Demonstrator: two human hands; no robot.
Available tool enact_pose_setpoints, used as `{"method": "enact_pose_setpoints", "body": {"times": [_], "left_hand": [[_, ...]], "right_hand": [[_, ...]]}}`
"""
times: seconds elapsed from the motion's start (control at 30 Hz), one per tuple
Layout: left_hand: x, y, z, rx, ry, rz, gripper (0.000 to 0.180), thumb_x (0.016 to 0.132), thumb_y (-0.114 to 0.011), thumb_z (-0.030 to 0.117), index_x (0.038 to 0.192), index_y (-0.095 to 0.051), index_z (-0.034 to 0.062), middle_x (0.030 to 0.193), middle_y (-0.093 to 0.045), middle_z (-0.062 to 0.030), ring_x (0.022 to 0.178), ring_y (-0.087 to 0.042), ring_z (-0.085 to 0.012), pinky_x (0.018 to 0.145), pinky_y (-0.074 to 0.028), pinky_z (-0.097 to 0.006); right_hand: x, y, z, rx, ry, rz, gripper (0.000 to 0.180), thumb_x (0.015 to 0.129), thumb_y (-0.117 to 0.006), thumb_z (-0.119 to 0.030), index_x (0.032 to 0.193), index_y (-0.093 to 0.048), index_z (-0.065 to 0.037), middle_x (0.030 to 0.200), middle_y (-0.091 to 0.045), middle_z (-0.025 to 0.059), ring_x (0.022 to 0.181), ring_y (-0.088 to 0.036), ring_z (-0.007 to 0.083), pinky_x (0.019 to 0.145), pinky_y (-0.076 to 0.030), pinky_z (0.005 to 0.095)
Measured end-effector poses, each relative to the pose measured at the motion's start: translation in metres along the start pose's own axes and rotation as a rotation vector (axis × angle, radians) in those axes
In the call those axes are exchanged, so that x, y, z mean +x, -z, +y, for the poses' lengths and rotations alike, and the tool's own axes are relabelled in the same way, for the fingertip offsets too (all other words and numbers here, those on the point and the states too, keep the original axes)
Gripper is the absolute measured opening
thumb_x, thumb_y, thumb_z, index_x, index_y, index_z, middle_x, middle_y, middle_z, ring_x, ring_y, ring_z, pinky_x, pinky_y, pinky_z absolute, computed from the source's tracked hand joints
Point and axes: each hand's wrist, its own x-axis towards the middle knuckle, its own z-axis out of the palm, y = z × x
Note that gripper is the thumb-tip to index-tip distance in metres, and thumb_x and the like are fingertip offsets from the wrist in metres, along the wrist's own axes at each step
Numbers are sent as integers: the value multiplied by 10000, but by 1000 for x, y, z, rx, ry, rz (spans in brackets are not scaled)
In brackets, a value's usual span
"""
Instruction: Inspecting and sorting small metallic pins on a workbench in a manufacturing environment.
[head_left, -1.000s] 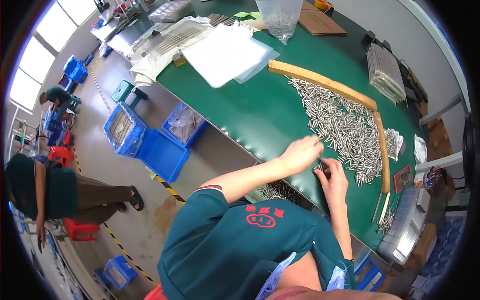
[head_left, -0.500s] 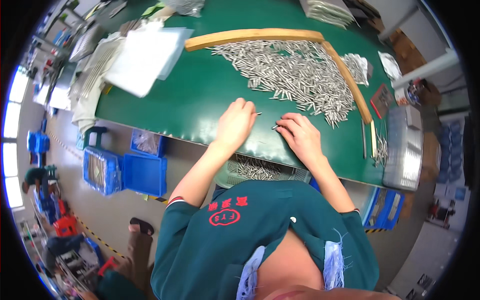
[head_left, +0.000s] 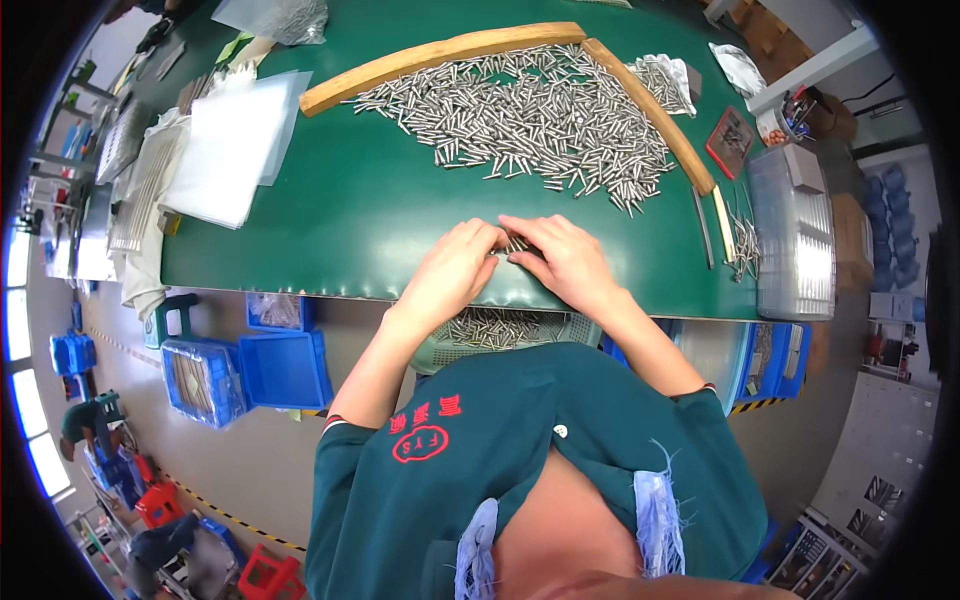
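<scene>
My left hand [head_left: 452, 264] and my right hand [head_left: 566, 260] meet over the green tabletop [head_left: 350, 230], close to its front edge. Between their fingertips is a small cluster of slim metal pins [head_left: 516, 246], partly hidden by the fingers. Both hands have their fingers closed around the cluster from either side. Beyond them spreads a large loose heap of similar silvery pins [head_left: 530, 115]. Below the table edge, in front of my body, a pale green basket [head_left: 432, 352] holds more pins [head_left: 490, 327].
Two wooden strips [head_left: 450, 57] [head_left: 655, 115] border the heap at the back and right. Plastic sheets [head_left: 225, 150] lie at left. Clear stacked trays [head_left: 795, 235] stand at right, beside longer thin rods [head_left: 742, 245]. Blue bins [head_left: 285, 370] sit below the table at left.
My hands were apart, each with a pin at its fingertips; now they have come together around a cluster of several pins. The whole view has also shifted.
</scene>
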Motion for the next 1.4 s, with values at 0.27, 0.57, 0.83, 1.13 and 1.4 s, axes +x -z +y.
{"method": "enact_pose_setpoints", "body": {"times": [0.27,0.57,0.83,1.13,1.4], "left_hand": [[-9,-8,6,190,141,106,217,802,-672,95,995,-583,50,939,-580,-108,895,-590,-282,774,-486,-376],[-29,2,15,-75,264,107,206,869,-621,102,1071,-632,65,964,-626,-81,865,-624,-199,741,-499,-324],[-80,-31,10,-1513,744,-344,403,991,-471,229,1293,-482,-38,1268,-556,-186,1182,-548,-253,1013,-436,-369],[-55,-46,0,-2133,925,-530,323,931,-409,62,1195,-494,-104,1177,-587,-243,1123,-580,-326,1021,-449,-433],[-57,-47,15,-1617,775,-404,335,983,-460,149,1192,-498,-110,1110,-618,-224,1048,-623,-272,941,-505,-356]], "right_hand": [[-1,-5,0,34,-65,-37,431,796,-714,-236,1185,-591,-99,1104,-570,51,916,-604,206,776,-506,340],[5,-18,-6,-105,23,29,224,782,-717,-246,979,-676,-148,966,-585,-18,842,-597,179,676,-521,327],[-9,-15,-4,-37,182,7,135,796,-698,-243,910,-692,-170,910,-621,-59,774,-585,158,629,-517,317],[-46,-14,-13,62,267,-98,152,770,-687,-190,911,-669,-135,970,-604,-28,828,-592,176,677,-542,308],[-51,-8,-14,171,202,-178,252,805,-677,-209,1041,-639,-131,1001,-587,19,889,-600,226,745,-532,353]]}}
